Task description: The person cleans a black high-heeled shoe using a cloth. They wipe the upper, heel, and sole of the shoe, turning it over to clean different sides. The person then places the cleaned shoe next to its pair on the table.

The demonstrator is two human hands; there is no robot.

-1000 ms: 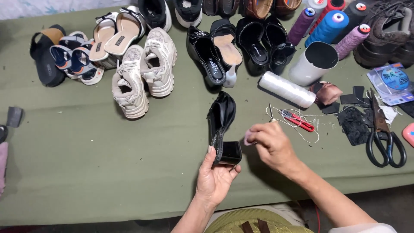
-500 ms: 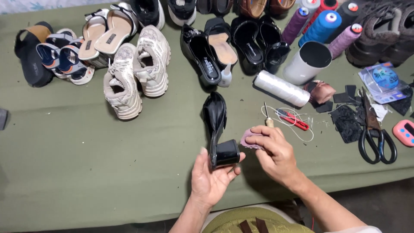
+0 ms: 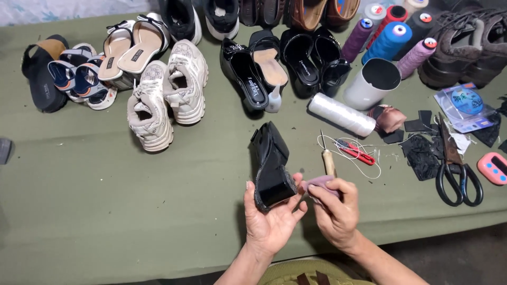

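Observation:
My left hand (image 3: 272,219) grips a glossy black block-heeled shoe (image 3: 270,161) by its heel, the toe pointing away from me and resting on the green cloth. My right hand (image 3: 334,211) sits just to the right of the heel, fingers closed on a small pinkish-purple pad (image 3: 318,183) that touches the heel's side. A wooden-handled awl (image 3: 328,158) lies just beyond my right hand.
The green-covered table (image 3: 105,200) holds cream sneakers (image 3: 166,95), sandals (image 3: 79,76) and black shoes (image 3: 274,63) at the back. On the right are a white thread spool (image 3: 341,114), coloured thread cones (image 3: 388,39), a grey tube (image 3: 372,82), red snips (image 3: 356,152), black scissors (image 3: 457,169) and leather scraps (image 3: 422,150).
My left hand has turned the shoe so its heel and sole face up more. My right hand drew the pad closer, against the heel.

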